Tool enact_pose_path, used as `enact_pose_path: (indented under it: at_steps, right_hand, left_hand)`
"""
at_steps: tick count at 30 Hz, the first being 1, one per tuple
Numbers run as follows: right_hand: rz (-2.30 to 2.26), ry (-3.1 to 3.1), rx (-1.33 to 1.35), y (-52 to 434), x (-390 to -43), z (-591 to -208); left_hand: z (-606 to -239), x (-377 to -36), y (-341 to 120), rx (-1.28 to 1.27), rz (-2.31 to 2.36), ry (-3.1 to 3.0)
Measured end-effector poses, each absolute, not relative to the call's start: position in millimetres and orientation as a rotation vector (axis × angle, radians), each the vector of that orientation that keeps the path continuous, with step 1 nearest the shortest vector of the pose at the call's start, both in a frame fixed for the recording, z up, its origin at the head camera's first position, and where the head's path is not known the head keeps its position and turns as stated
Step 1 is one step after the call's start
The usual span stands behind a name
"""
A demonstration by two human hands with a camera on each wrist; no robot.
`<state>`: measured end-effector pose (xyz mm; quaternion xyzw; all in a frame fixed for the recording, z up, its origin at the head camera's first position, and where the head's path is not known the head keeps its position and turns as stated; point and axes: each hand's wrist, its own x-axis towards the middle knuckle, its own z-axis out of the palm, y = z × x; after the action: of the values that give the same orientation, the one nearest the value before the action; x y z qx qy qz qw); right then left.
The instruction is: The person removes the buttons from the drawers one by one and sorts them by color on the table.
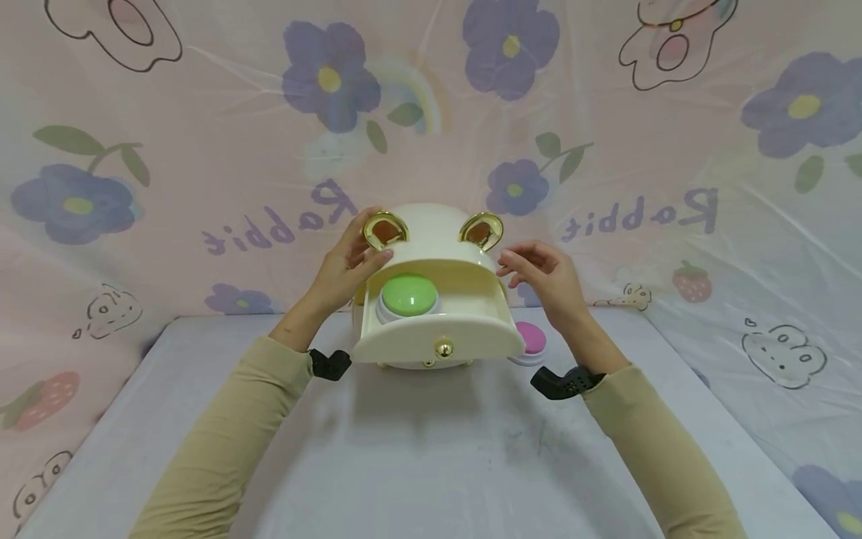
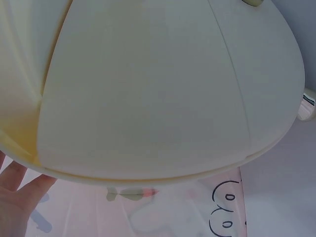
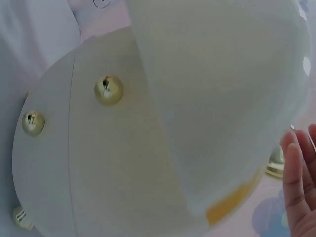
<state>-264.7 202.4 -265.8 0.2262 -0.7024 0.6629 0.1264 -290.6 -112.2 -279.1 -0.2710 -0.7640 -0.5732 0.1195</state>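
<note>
A cream box with gold ears stands at the far middle of the bench. Its drawer is pulled out toward the near side, and a jar with a green lid sits in the left part of it. The left hand is at the box's upper left edge, thumb and fingers spread apart beside the left ear, with no clear grip. The right hand, loosely bent and holding nothing, is just beside the box's right edge. Below it, a pink-lidded jar stands on the bench, right of the drawer.
</note>
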Motion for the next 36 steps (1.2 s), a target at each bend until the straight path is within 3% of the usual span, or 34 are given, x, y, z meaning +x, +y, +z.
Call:
enact_pose_path:
  at_steps: [13,36]
  right_hand:
    - [1.866,-2.285,0.803,176,-261,-247]
    - [1.347,-2.919,1.010,140,-263,-231]
  left_hand:
    - [-278,-293,-113,-0.775,-1.681,-2.251]
    - [-279,-293,-112,-0.780,-1.694,-2.233]
